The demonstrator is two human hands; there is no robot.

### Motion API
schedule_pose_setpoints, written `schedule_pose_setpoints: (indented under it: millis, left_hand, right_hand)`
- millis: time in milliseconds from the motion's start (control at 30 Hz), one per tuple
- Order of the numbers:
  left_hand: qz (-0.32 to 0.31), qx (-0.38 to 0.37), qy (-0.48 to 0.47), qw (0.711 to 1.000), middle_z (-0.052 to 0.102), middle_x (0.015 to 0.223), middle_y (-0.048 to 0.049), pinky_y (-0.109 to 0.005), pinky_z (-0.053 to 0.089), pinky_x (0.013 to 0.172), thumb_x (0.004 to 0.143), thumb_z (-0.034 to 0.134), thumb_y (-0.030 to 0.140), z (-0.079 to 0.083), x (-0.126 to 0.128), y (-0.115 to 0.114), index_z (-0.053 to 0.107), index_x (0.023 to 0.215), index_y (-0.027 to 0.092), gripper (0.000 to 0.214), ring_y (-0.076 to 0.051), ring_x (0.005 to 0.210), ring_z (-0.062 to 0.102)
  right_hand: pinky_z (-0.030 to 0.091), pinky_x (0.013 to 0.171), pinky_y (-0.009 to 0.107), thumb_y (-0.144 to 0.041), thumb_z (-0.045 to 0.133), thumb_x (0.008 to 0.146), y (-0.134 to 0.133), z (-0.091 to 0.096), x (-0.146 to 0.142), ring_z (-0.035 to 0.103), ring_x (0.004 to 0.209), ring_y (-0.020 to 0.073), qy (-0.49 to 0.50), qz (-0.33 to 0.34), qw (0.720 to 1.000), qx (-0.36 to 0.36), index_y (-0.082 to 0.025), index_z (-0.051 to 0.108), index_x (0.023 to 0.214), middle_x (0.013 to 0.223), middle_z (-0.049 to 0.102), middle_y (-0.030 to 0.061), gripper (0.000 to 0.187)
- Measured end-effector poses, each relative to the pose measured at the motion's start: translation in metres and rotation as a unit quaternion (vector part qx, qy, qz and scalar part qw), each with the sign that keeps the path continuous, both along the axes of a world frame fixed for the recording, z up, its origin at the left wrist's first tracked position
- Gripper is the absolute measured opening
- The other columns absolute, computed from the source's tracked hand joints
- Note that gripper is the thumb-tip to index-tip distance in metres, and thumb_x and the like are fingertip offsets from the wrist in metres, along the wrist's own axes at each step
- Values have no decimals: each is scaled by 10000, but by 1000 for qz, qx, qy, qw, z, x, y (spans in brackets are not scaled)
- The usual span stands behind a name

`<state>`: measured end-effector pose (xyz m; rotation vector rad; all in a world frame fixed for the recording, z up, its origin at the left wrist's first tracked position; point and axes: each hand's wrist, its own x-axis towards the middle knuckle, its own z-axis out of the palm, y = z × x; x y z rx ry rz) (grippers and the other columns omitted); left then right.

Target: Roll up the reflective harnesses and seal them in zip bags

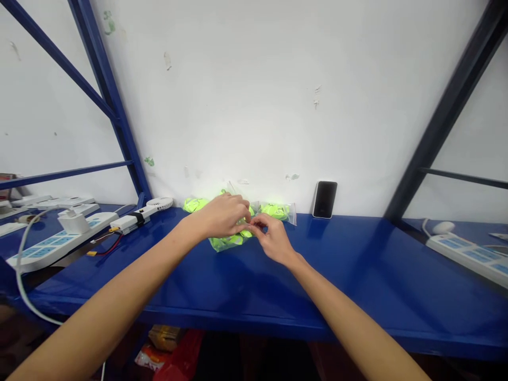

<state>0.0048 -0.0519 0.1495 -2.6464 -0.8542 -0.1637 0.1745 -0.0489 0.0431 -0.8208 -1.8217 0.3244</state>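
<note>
A clear plastic bag (227, 242) with neon yellow-green folded material inside hangs or rests at my fingers, over the blue shelf. My left hand (227, 214) is closed on its upper edge, fingers bent downward. My right hand (273, 237) pinches the same bag's edge from the right, its fingertips meeting those of the left. Behind the hands lie more bags of the same yellow-green material: one bag (194, 204) on the left and another bag (275, 211) on the right. My left hand hides part of the bags.
A black-fronted device (325, 199) leans on the wall at the back right. To the left are a white fan (160, 202), a battery pack with wires (133, 220) and a power strip (65, 241). Another power strip (472, 254) lies right. Blue posts (115, 106) flank the shelf (278, 296).
</note>
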Motion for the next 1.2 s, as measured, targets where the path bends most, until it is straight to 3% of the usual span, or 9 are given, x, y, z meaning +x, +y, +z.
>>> schedule_pose_setpoints:
  millis: [167,300,400,567,800,967,1200]
  left_hand:
    - [12,-26,54,998,638,718,-43,-284,336,589,853,525,228,2,3,-5,657,718,192,192,-188,701,603]
    - [-5,-39,31,999,646,762,-38,-278,319,575,840,498,181,-1,-7,-2,646,775,199,163,-190,741,605]
    - [-5,-36,12,999,637,788,-36,-273,330,598,854,465,176,-3,-19,2,613,786,189,163,-182,752,591]
    - [-44,-38,-18,998,599,750,-32,-270,349,652,888,429,201,-5,-29,3,566,777,178,178,-166,718,543]
    - [-56,-59,-52,995,597,772,-37,-267,358,660,893,417,211,-12,-31,8,554,787,178,176,-167,727,537]
    - [-40,-82,-78,993,631,824,-48,-264,372,674,888,429,234,-20,-27,17,576,824,176,170,-170,750,557]
    - [-19,-69,-77,994,657,830,-56,-266,379,654,865,450,243,-32,-10,23,600,808,174,175,-174,738,576]
  right_hand:
    - [477,671,294,-367,650,810,-1,-4,-3,590,722,167,81,67,992,-75,-174,674,825,801,660,44,195]
    - [528,756,319,-370,701,752,-1,-9,7,633,802,175,92,127,979,-132,-170,668,929,899,673,52,269]
    - [529,747,318,-366,674,777,-2,-11,13,628,761,166,58,104,986,-119,-171,668,828,837,665,40,202]
    - [524,745,323,-371,669,788,-2,-16,9,646,773,184,67,80,986,-130,-177,685,894,847,692,50,222]
    - [488,659,301,-372,599,841,1,-18,10,624,702,186,28,43,992,-112,-185,690,826,770,690,43,209]
    - [454,633,285,-371,583,852,10,-18,21,582,675,172,-21,39,995,-88,-189,660,782,723,650,25,210]
    - [476,719,302,-406,607,829,18,-27,25,610,763,186,19,74,985,-157,-184,671,914,828,670,42,247]
